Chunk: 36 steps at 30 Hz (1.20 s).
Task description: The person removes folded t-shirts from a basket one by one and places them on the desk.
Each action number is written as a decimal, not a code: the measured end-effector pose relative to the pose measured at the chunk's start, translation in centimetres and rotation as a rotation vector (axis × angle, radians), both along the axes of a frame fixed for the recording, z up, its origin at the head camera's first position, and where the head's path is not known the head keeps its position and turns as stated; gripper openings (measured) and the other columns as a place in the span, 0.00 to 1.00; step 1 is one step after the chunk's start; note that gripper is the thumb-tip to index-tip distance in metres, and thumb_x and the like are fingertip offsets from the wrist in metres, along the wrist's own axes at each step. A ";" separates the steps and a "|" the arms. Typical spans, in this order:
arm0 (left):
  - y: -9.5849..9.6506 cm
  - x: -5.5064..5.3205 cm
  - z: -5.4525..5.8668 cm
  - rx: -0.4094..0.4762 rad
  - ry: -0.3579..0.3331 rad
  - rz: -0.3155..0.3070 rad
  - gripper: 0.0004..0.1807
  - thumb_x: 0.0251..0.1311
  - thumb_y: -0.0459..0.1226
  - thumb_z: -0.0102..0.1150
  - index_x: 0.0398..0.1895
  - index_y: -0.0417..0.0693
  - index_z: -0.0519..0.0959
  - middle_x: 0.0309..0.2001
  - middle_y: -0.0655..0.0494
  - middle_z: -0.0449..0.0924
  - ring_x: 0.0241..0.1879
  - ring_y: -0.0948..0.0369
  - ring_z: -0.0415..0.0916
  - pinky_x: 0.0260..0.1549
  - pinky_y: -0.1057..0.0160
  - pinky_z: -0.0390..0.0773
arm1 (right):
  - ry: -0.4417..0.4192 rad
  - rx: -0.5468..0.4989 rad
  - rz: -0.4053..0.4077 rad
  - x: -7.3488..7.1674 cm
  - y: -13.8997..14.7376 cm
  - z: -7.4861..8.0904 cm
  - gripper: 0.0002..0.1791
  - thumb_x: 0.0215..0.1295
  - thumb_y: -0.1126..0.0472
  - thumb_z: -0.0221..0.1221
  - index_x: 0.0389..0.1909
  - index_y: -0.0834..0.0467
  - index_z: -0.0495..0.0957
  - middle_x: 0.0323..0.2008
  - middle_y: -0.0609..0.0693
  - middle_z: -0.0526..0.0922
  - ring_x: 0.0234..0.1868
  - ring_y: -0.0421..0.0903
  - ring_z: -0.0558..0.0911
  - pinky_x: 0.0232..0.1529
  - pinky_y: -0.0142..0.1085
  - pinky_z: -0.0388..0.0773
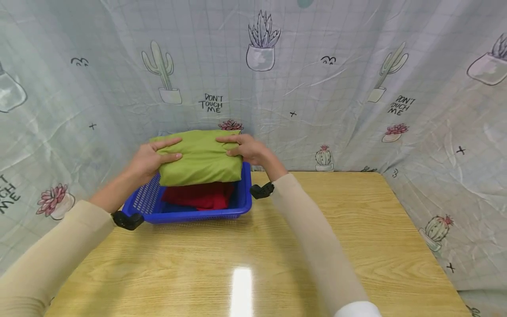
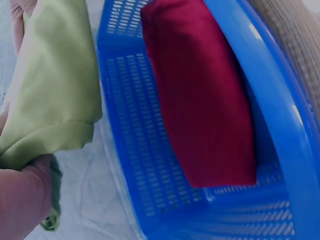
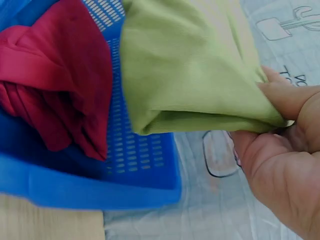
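Note:
A folded green cloth [image 1: 198, 156] is held over the back of a blue plastic basket [image 1: 190, 216]. My left hand [image 1: 149, 158] grips its left end, thumb and fingers spread along the top. At the opposite end, my right hand [image 1: 247, 149] pinches the cloth's edge; the right wrist view shows the fold [image 3: 195, 115] between thumb and fingers. Beneath it, a folded red cloth [image 2: 205, 100] lies inside the basket, partly hidden by the green one in the head view. A strip of dark blue [image 1: 178, 208] shows under the red cloth.
The basket stands at the back left of a wooden table [image 1: 317, 246]. Directly behind hangs a pale curtain [image 1: 293, 88] printed with cacti, which also closes off both sides. Dark wrist cameras [image 1: 262, 190] sit at my sleeves' cuffs.

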<state>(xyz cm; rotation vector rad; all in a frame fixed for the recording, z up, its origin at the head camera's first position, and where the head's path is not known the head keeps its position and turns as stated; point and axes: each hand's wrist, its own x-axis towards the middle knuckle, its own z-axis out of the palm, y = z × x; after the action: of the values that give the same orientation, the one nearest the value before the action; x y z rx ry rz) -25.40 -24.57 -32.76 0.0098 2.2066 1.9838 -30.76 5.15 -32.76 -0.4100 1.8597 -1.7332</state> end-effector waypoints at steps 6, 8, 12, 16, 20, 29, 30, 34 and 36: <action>1.8 1.0 0.4 -0.112 0.182 0.068 0.33 0.61 0.35 0.72 0.70 0.56 0.75 0.78 0.52 0.59 0.64 0.63 0.72 0.39 0.73 0.82 | 0.139 -0.061 0.005 0.5 2.0 0.2 0.34 0.73 0.74 0.55 0.75 0.46 0.68 0.75 0.46 0.63 0.58 0.46 0.78 0.42 0.35 0.82; 2.6 1.3 0.5 -0.115 0.234 0.069 0.32 0.60 0.35 0.73 0.69 0.54 0.77 0.75 0.52 0.64 0.71 0.60 0.64 0.42 0.74 0.81 | 0.194 -0.041 -0.002 0.8 3.0 0.1 0.34 0.72 0.73 0.57 0.74 0.44 0.69 0.75 0.45 0.63 0.57 0.46 0.78 0.41 0.34 0.81; 3.8 2.1 0.6 -0.143 0.273 0.044 0.32 0.58 0.38 0.75 0.67 0.58 0.78 0.74 0.54 0.67 0.76 0.58 0.56 0.44 0.75 0.79 | 0.270 -0.026 -0.015 1.7 4.7 -0.1 0.34 0.71 0.72 0.59 0.74 0.44 0.70 0.75 0.45 0.64 0.62 0.44 0.77 0.48 0.36 0.81; 4.7 3.0 0.7 -0.184 0.289 0.020 0.33 0.57 0.41 0.76 0.67 0.63 0.78 0.74 0.57 0.67 0.75 0.60 0.57 0.35 0.74 0.79 | 0.369 0.027 -0.028 2.6 5.9 -0.1 0.34 0.71 0.70 0.61 0.73 0.41 0.70 0.75 0.44 0.64 0.69 0.43 0.72 0.57 0.39 0.79; 5.7 3.7 0.7 -0.162 0.310 0.033 0.33 0.55 0.41 0.77 0.67 0.63 0.79 0.72 0.58 0.69 0.71 0.61 0.64 0.34 0.73 0.79 | 0.433 0.039 -0.028 3.4 6.9 -0.1 0.34 0.71 0.69 0.61 0.74 0.42 0.69 0.75 0.43 0.65 0.69 0.43 0.72 0.56 0.39 0.79; 8.6 4.5 0.2 -0.111 0.377 0.033 0.32 0.54 0.39 0.78 0.64 0.63 0.81 0.69 0.55 0.74 0.63 0.58 0.75 0.42 0.70 0.83 | 0.413 0.000 -0.063 4.8 9.2 -0.4 0.35 0.70 0.72 0.61 0.75 0.46 0.69 0.74 0.48 0.66 0.62 0.48 0.77 0.47 0.36 0.82; 8.8 4.6 0.2 -0.105 0.377 0.028 0.32 0.54 0.39 0.78 0.64 0.63 0.81 0.69 0.55 0.74 0.63 0.58 0.75 0.42 0.70 0.83 | 0.424 0.007 -0.065 5.0 9.5 -0.4 0.35 0.70 0.71 0.61 0.75 0.46 0.69 0.74 0.48 0.66 0.62 0.48 0.78 0.47 0.36 0.82; 9.6 5.0 0.2 -0.099 0.389 0.018 0.31 0.54 0.39 0.78 0.64 0.62 0.81 0.68 0.55 0.76 0.64 0.58 0.75 0.43 0.70 0.82 | 0.460 0.020 -0.076 6.0 10.5 -0.1 0.34 0.70 0.70 0.62 0.74 0.46 0.69 0.74 0.46 0.67 0.61 0.48 0.78 0.48 0.36 0.82; 9.9 5.1 0.2 -0.103 0.410 0.013 0.31 0.54 0.39 0.78 0.63 0.62 0.82 0.66 0.55 0.77 0.65 0.58 0.74 0.44 0.71 0.82 | 0.478 0.028 -0.089 6.6 11.0 0.3 0.34 0.70 0.70 0.62 0.74 0.45 0.70 0.74 0.45 0.67 0.61 0.47 0.77 0.48 0.36 0.82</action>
<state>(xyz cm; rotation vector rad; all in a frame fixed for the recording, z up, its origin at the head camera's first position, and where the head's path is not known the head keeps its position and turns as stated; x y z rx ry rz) -20.27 -14.65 -32.55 0.4265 2.5528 2.0173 -24.20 16.14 -32.50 -0.7975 2.2570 -1.7748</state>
